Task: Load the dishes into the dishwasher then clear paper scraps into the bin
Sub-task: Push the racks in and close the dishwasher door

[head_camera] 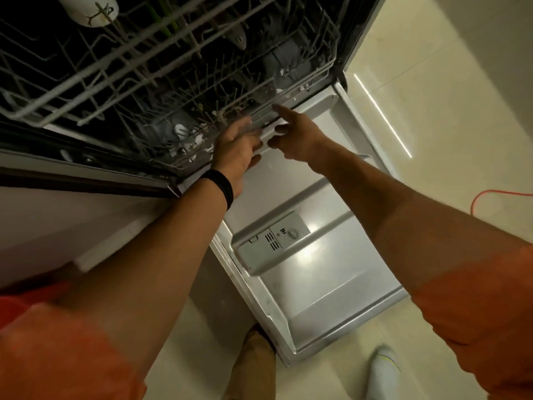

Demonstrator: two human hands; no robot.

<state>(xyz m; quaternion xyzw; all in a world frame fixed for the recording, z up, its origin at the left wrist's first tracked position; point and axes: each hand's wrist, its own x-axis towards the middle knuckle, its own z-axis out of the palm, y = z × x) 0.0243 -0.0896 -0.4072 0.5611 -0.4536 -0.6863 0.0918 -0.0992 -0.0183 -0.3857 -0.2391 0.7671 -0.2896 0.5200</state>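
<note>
Both at lower rack (184,140) | left hand (238,151) fingers: cannot tell | right hand (292,138) fingers apart

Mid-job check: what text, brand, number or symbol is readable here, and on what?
No words, brands or numbers are readable.
Detergent dispenser on the door: small moulded marks, too blurred to read.
White cup in the upper rack: branch-like drawing, no lettering.

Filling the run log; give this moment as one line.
door open; left hand, right hand at lower rack front; grip unclear; cup in upper rack
</note>
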